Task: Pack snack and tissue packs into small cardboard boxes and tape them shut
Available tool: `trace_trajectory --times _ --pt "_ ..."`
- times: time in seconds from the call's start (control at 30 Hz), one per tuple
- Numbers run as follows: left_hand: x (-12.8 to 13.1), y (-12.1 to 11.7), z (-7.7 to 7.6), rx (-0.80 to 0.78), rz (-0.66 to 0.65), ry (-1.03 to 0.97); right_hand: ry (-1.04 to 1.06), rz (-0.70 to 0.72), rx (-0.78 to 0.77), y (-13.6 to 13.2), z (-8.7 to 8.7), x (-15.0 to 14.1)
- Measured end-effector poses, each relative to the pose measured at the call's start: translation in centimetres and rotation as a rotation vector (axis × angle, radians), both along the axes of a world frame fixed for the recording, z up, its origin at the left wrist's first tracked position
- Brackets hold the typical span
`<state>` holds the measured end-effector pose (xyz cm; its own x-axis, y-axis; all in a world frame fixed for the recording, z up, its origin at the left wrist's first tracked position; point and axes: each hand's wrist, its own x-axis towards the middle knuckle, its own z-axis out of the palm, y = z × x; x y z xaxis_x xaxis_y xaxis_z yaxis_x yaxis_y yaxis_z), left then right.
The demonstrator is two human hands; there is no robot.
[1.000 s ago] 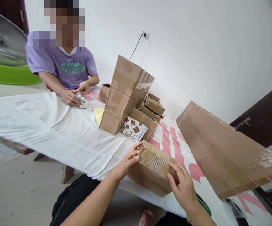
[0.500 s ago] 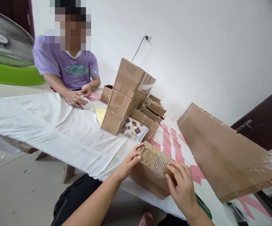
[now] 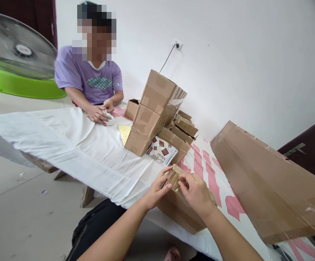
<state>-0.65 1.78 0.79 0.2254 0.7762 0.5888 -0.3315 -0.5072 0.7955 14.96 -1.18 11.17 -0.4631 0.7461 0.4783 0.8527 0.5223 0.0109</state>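
A small brown cardboard box (image 3: 183, 212) lies at the table's near edge, its top wrinkled and covered with tape. My left hand (image 3: 157, 188) grips the left end of this box, thumb on the near side and fingers over the far edge. On the box top, my right hand (image 3: 197, 194) is closed, its thumb and fingertips pinched together against the wrinkled surface. Whatever is in that pinch is too small to make out. Just beyond the box rests a white packet with brown squares (image 3: 163, 151).
Behind the packet stand stacked cardboard boxes (image 3: 146, 121) and open cartons (image 3: 183, 127). A large cardboard sheet (image 3: 266, 181) leans on the right. Across the white-covered table (image 3: 65, 134), a person in purple (image 3: 92, 79) handles a small item. A fan (image 3: 24, 50) stands far left.
My right hand has moved left along the box top, from its right end toward my left hand, and its fingers have closed into a pinch. The whole view has shifted slightly.
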Motion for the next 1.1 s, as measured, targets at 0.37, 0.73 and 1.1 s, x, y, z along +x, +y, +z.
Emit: trace_trajectory --times 0.37,0.73,1.1 --pt "0.2 0.0 -0.2 0.014 0.006 0.001 -0.067 0.043 0.058 -0.4 0.2 -0.3" --pt "0.1 0.1 -0.3 0.012 0.012 0.017 0.015 -0.02 0.125 0.4 -0.1 0.0" --pt "0.1 0.0 -0.1 -0.004 0.005 0.003 0.13 -0.015 0.151 0.1 0.1 1.0"
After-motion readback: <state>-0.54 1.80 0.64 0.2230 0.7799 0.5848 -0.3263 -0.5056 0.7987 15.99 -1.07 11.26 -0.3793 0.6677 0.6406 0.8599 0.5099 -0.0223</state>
